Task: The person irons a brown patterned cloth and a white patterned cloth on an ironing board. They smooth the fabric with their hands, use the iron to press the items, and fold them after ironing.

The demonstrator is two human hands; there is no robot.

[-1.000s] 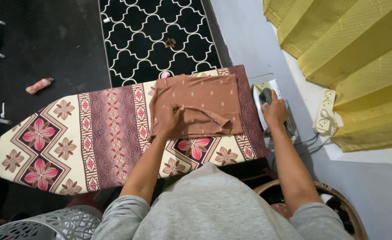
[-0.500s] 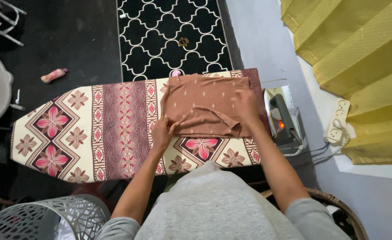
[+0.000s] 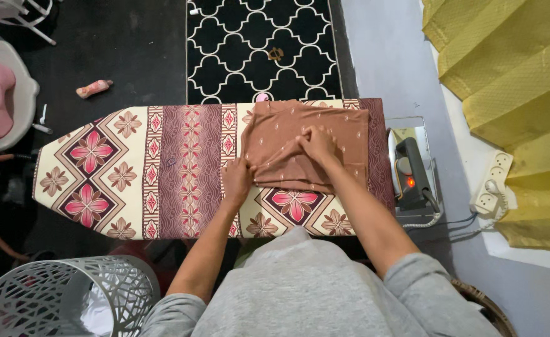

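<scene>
- Cloth [image 3: 343, 128]: thin brown fabric with small pale dots, soft and limp, folded into a rough rectangle; one layer is turned over in a diagonal flap with a rolled hem.
- It lies on the right end of the ironing board [image 3: 131, 175], reaching the far edge.
- Board cover: printed cotton, cream ground, pink flowers in dark diamonds, maroon wavy stripes; the left end tapers to a rounded point.
- My left hand [image 3: 236, 180]: palm down at the cloth's near-left corner, fingers together, pressed on the edge; whether they pinch it I cannot tell.
- My right hand [image 3: 317, 143]: flat on the middle of the cloth, fingers bent and loosely spread on the folded flap.
- Iron [image 3: 410, 167]: dark plastic body, small red light lit, sitting on the metal rest just off the board's right end, apart from both hands.
- Power strip [image 3: 492, 190]: white, on the floor by the yellow textured curtain [image 3: 512, 75], grey cords running to it.
- Floor: dark beyond the board, with a black rug [image 3: 262, 50] in white lattice pattern.
- Grey openwork plastic basket [image 3: 63, 299] at lower left; woven basket rim at lower right.
</scene>
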